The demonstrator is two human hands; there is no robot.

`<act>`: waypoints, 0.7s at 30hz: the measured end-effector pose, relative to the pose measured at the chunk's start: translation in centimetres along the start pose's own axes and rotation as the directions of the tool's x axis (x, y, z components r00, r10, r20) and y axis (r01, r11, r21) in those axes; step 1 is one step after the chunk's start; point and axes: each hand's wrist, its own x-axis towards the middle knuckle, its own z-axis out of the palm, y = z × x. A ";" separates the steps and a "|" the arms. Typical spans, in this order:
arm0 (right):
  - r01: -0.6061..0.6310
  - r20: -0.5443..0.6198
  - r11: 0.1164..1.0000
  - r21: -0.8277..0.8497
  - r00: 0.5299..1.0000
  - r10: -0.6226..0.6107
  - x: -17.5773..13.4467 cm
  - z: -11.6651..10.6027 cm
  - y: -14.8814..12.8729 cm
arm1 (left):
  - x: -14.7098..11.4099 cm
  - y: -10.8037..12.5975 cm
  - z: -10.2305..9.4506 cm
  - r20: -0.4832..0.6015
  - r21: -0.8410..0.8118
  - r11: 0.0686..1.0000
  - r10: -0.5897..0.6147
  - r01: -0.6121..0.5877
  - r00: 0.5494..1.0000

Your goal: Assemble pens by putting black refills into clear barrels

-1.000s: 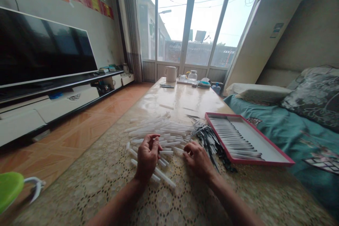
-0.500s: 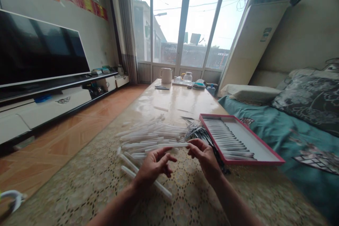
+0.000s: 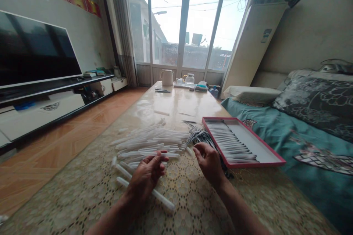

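Observation:
My left hand is closed, with thumb and fingers pinching a thin translucent plastic tube that points right. Beneath and behind it spreads a loose pile of similar whitish tubes; one thicker tube lies nearer me, partly behind the left wrist. My right hand has its thumb and forefinger pressed together; what they hold, if anything, I cannot make out. A small blurred whitish piece shows just left of those fingertips. Behind the right hand lies a heap of thin dark sticks.
To the right stands a shallow pink-rimmed box with a row of filled tubes. A pitcher, a glass pot and tissues are at the table's far end. A sofa borders the right side.
My hands have moved apart, the left one leftward with the tube. The tube's right end has left my right fingertips. The whole view has shifted slightly.

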 end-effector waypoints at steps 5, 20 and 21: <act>-0.016 -0.090 0.946 -0.323 0.996 -0.013 0.7 -0.9 3.5 | -0.1 0.2 0.1 -0.014 -0.010 1.000 0.020 -0.020 1.000; -0.025 -0.057 0.804 -0.595 0.998 -0.011 0.4 0.1 3.0 | -0.1 0.2 -0.2 0.026 -0.001 0.999 0.032 -0.032 0.999; -0.027 -0.058 0.803 -0.595 0.998 -0.009 0.4 0.0 3.0 | -0.1 0.2 -0.2 0.027 -0.006 0.999 0.034 -0.034 0.999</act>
